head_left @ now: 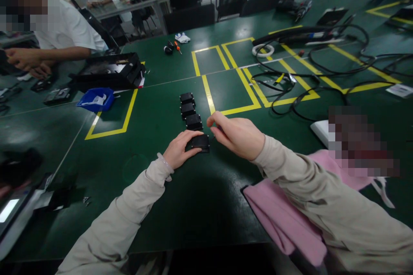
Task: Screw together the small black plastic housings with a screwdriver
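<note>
I had the left hand closed on the near black rectangular block, small, flat-topped, shiny spots at its corners, resting on the glossy dark green tabletop. Took that block as landmark: fingers around its far side, thumb along its near side, right end free. The right hand hung just right of the block, fingers curled, thumb and forefinger near each other. Could not tell whether anything small was pinched there.

Beyond the block, three similar black blocks ran away from it in a slightly crooked line; could not tell if they touched each other. Well left of the block and farther off: a blue plastic tray with pale contents. Well left and nearer: a few small silver metal pieces. Right of the block and nearer: a folded pink cloth, partly hidden by the beige right sleeve.

Step in hand, as I judged it: steadying the block for close fingertip work at its right end. Doing it well called for a light squeeze, block flat, left fingers clear of the shiny corners, right fingertips low and slow. A hard push from the right would probably have twisted the block or nudged its neighbour, so I wanted the left hand backing its left end.
</note>
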Available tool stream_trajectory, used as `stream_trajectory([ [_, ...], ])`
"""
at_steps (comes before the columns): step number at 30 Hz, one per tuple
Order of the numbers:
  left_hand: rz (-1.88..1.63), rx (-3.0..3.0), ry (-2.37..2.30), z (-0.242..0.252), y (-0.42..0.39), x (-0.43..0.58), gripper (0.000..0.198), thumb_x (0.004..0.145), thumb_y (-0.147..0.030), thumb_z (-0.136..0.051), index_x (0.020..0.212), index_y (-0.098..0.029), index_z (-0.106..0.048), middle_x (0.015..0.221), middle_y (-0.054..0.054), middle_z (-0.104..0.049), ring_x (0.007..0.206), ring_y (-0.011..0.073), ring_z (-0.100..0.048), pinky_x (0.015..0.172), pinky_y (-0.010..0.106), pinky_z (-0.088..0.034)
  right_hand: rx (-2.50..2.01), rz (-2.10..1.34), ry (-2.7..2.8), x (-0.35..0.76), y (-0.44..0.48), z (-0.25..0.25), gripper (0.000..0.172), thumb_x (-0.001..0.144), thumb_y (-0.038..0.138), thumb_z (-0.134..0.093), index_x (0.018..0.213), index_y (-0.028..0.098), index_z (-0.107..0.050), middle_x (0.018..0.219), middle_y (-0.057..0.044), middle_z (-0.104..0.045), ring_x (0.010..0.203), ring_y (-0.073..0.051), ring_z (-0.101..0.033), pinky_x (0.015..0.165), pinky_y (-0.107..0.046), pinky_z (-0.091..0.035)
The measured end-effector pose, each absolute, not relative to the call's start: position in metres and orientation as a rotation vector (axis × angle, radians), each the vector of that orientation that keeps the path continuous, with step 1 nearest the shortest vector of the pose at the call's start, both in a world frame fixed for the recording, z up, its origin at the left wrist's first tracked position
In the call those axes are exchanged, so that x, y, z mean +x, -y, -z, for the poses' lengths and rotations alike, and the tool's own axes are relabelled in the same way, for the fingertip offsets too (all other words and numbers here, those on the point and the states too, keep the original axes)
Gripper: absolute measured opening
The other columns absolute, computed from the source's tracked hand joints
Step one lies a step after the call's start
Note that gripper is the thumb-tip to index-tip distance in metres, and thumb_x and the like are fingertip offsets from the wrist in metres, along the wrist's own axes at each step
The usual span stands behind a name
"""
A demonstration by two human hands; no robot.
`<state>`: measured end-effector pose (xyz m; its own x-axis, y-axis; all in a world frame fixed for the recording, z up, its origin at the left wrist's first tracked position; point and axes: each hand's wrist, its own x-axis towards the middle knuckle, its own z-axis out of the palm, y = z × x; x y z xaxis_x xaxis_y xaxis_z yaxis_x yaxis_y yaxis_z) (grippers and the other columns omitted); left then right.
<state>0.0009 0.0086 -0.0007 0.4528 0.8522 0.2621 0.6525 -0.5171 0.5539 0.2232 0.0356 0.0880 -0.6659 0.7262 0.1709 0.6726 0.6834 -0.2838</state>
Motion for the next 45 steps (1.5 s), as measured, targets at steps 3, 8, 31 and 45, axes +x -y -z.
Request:
stream_trajectory([
  [3,-0.745,2.344,-1.272,0.001,-0.0088,0.0009,0.041,0.088,-0.029,-0.063,0.126,-0.02,-0.052,0.121,0.009,-0.061,0.112,0.0233,-0.057,0.097,0.037,-0.046,-1.107,-0.275,2.627,0.2237,-0.0355,-0.0883,0.027,0.096,0.033,-0.037,0.108,0.019,-0.056,0.071,-0.002,-0.065,0.062,-0.016,-0.057,0.055,-0.025,-0.024],
  [8,-0.744,2.35,-1.266,0.0006,-0.0087,0.0006,0.041,0.087,-0.029,-0.064,0.126,-0.019,-0.052,0.122,0.009,-0.061,0.112,0.0232,-0.057,0.097,0.037,-0.046,-1.129,-0.269,2.653,0.2236,-0.0355,-0.0884,0.029,0.096,0.034,-0.035,0.107,0.018,-0.057,0.068,-0.002,-0.064,0.062,-0.017,-0.057,0.055,-0.025,-0.023],
  [31,-0.706,2.334,-1.252,-0.0009,-0.0069,0.0021,0.04,0.088,-0.033,-0.062,0.125,-0.02,-0.052,0.121,0.01,-0.061,0.112,0.0249,-0.057,0.097,0.041,-0.046,-1.007,-0.242,2.632,0.2238,-0.0346,-0.0841,0.028,0.096,0.03,-0.033,0.11,0.018,-0.054,0.071,-0.002,-0.065,0.059,-0.015,-0.055,0.054,-0.025,-0.023],
  [45,-0.718,2.349,-1.248,-0.0004,-0.0075,0.002,0.04,0.088,-0.031,-0.062,0.125,-0.019,-0.052,0.12,0.009,-0.061,0.111,0.0235,-0.057,0.097,0.038,-0.046,-1.018,-0.183,2.661,0.2234,-0.0335,-0.0835,0.033,0.097,0.04,-0.032,0.101,0.018,-0.057,0.064,-0.002,-0.062,0.057,-0.016,-0.054,0.052,-0.025,-0.02],
])
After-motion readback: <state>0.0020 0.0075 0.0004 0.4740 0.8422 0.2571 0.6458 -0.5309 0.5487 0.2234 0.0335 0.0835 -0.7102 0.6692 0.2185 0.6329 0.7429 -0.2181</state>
